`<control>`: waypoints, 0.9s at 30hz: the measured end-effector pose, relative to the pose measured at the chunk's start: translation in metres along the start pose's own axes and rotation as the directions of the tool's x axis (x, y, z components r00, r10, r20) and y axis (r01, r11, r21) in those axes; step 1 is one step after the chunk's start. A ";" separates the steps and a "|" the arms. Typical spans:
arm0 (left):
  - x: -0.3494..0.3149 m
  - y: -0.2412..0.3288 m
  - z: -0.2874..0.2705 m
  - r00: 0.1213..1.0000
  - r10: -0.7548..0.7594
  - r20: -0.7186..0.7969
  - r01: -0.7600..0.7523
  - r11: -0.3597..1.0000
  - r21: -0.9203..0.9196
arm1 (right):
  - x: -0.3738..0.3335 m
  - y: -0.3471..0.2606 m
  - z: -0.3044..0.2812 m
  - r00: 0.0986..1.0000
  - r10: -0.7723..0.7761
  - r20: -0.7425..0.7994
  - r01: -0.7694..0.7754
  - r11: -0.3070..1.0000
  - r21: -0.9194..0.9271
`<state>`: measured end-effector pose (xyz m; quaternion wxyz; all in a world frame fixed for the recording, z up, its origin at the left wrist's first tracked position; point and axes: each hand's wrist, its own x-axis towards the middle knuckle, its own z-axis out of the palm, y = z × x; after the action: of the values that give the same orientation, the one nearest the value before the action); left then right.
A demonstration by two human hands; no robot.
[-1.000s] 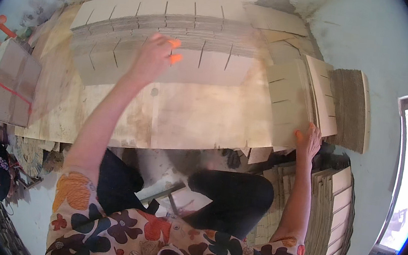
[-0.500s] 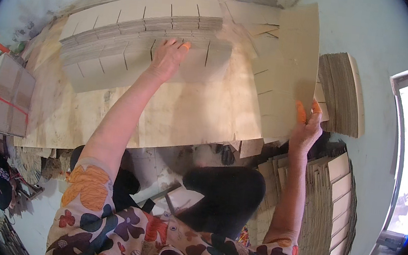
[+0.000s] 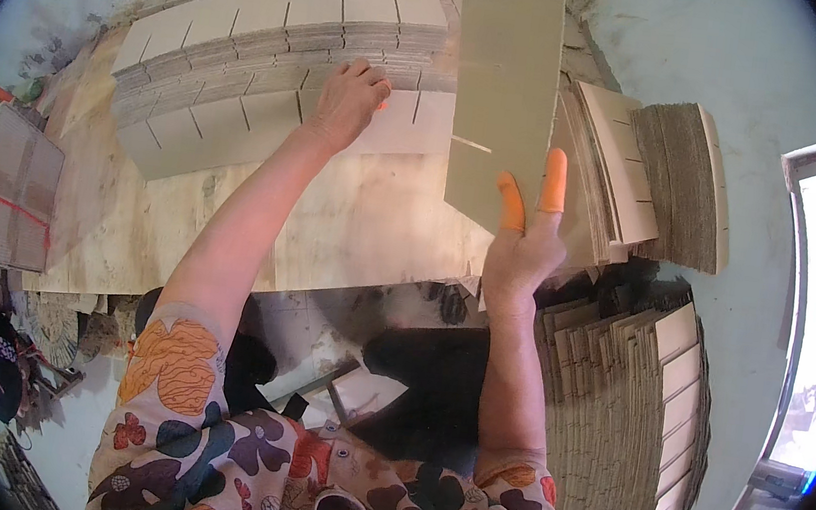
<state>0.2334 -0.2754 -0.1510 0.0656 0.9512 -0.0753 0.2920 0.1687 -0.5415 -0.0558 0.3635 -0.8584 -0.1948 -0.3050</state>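
Pale, peeling walls [image 3: 702, 57] close round a wooden tabletop [image 3: 361, 225], with a bright opening [image 3: 813, 321] at three o'clock; toward eleven o'clock on the wood lies a long stack of slotted cardboard [image 3: 273, 23], and the left hand [image 3: 351, 106] rests at its near side, fingers bent down over the strips, an orange finger cover [image 3: 384, 94] showing; whether those fingers clasp a strip I cannot tell; toward one o'clock a flat cardboard sheet [image 3: 509, 75] stands raised above the table, slots cut in from its left edge, its lower end grasped by the right hand [image 3: 529, 224], whose thumb presses across the near face while a straight finger lies along the right edge, both orange-tipped, the other fingers hidden; beyond it, at two o'clock, lean more slotted pieces [image 3: 620, 158] with a thick brown bundle [image 3: 675, 190] just beside them; a tall pile of cardboard [image 3: 610, 429] sits below the table at four o'clock; a red-banded carton [image 3: 8, 189] stands at nine o'clock.
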 end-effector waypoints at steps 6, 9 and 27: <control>-0.008 0.007 -0.009 0.997 0.042 -0.066 -0.045 0.998 -0.047 | -0.009 0.014 0.027 0.992 -0.103 -0.071 0.109 0.990 0.089; -0.005 0.013 -0.017 1.000 -0.002 0.006 0.002 1.000 0.001 | -0.014 0.017 0.025 0.999 0.017 0.035 -0.018 0.999 0.043; -0.012 0.073 -0.052 0.937 -0.013 0.350 0.094 0.972 -0.214 | -0.020 0.028 0.029 0.992 -0.114 0.047 0.113 0.993 0.037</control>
<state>0.1818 -0.3365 -0.1091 0.1675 0.9756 -0.0924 0.1079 0.1804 -0.5407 -0.0994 0.3551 -0.8470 -0.2574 -0.3005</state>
